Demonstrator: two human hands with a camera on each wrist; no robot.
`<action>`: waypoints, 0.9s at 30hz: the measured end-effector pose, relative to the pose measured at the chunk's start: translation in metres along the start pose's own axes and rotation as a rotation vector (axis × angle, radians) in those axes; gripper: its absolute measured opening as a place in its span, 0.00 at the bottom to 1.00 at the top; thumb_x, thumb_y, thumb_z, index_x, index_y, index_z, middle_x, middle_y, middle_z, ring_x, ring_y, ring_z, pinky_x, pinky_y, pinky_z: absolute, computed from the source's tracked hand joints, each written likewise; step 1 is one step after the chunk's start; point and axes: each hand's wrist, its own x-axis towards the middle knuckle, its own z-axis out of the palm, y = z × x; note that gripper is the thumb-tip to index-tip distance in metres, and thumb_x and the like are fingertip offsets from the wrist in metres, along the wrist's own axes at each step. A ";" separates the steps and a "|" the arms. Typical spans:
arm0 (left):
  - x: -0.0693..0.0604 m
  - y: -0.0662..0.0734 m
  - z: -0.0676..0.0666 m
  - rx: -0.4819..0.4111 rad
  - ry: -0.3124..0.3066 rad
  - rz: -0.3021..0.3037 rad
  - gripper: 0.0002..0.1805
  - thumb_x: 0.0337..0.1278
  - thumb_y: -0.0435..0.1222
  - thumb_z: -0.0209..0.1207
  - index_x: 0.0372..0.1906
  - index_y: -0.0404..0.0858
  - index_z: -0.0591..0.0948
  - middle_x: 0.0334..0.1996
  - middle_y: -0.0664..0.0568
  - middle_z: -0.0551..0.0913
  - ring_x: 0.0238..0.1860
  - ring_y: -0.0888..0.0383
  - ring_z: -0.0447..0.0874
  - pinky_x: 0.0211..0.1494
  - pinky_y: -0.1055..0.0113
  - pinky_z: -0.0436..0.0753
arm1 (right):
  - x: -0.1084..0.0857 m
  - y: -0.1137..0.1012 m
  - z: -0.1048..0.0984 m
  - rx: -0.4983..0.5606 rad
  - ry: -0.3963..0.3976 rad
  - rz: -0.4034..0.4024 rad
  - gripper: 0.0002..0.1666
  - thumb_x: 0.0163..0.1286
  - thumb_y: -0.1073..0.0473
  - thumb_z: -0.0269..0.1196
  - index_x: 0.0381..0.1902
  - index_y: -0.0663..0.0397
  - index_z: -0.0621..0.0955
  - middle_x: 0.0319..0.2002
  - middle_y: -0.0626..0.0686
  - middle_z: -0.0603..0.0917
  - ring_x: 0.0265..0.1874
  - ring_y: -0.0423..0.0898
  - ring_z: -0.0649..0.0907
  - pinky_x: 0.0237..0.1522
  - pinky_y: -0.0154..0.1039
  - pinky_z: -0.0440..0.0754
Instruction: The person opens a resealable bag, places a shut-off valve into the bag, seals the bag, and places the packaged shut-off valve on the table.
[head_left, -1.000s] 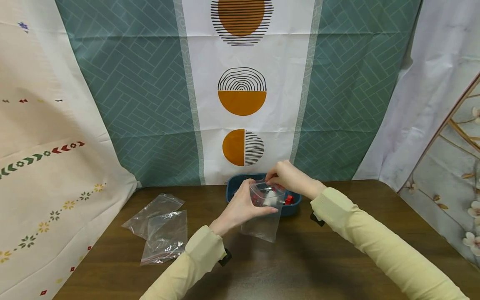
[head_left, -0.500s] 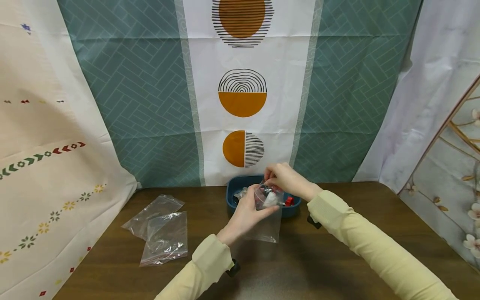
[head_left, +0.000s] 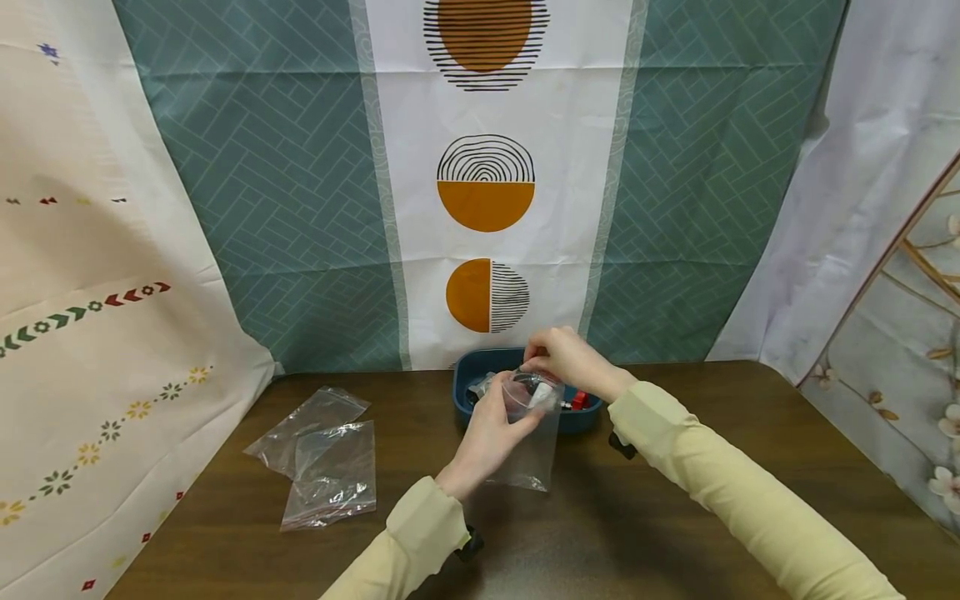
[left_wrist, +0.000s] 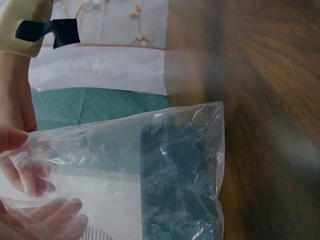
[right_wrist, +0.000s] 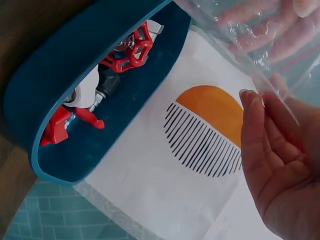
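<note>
A clear plastic zip bag (head_left: 525, 454) hangs in front of the blue bin, and nothing shows inside it. My left hand (head_left: 491, 433) grips its left side near the top, thumb toward me. At the bag's upper right edge, my right hand (head_left: 570, 360) pinches the plastic between thumb and fingertips. The left wrist view shows the bag's bottom (left_wrist: 217, 165) thin and flat, spread across the bin behind it. Through the film in the right wrist view I see left-hand fingers (right_wrist: 270, 25). How far the mouth is parted cannot be told.
The blue bin (right_wrist: 20, 95) at the table's back holds a red handwheel (right_wrist: 142, 50), a red-handled piece (right_wrist: 57, 125) and white and metal parts. Two more clear zip bags (head_left: 330, 467) overlap on the left of the wooden table (head_left: 675, 500). Patterned cloth (head_left: 495, 108) hangs behind.
My left hand has moved slightly right and down with the bag, showing more of the bin's left side. The right hand has shifted a little left, still pinching the bag's top.
</note>
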 end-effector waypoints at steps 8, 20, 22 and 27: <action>0.000 -0.004 -0.006 0.022 0.058 0.009 0.34 0.52 0.43 0.62 0.57 0.31 0.62 0.35 0.53 0.76 0.37 0.53 0.76 0.40 0.65 0.76 | 0.000 0.006 -0.008 0.002 -0.003 0.061 0.09 0.64 0.57 0.59 0.31 0.58 0.81 0.21 0.50 0.79 0.16 0.44 0.74 0.22 0.36 0.75; -0.002 -0.010 -0.012 0.000 0.137 -0.024 0.29 0.48 0.33 0.62 0.54 0.33 0.63 0.41 0.49 0.77 0.35 0.58 0.77 0.36 0.68 0.77 | -0.009 0.040 -0.009 -0.119 -0.164 0.231 0.07 0.63 0.60 0.61 0.30 0.60 0.80 0.22 0.49 0.77 0.21 0.44 0.75 0.26 0.38 0.75; -0.003 -0.013 -0.013 -0.014 0.143 -0.035 0.28 0.47 0.31 0.60 0.54 0.32 0.63 0.40 0.49 0.77 0.34 0.58 0.77 0.33 0.67 0.77 | -0.011 0.046 -0.007 -0.141 -0.212 0.261 0.07 0.62 0.61 0.61 0.31 0.61 0.80 0.24 0.49 0.77 0.22 0.44 0.75 0.28 0.39 0.75; -0.004 -0.015 -0.015 -0.036 0.152 -0.039 0.28 0.45 0.30 0.58 0.53 0.32 0.62 0.38 0.51 0.77 0.33 0.59 0.77 0.31 0.66 0.76 | -0.013 0.060 0.001 -0.162 -0.273 0.307 0.09 0.61 0.61 0.62 0.33 0.63 0.78 0.25 0.50 0.77 0.24 0.45 0.75 0.30 0.40 0.75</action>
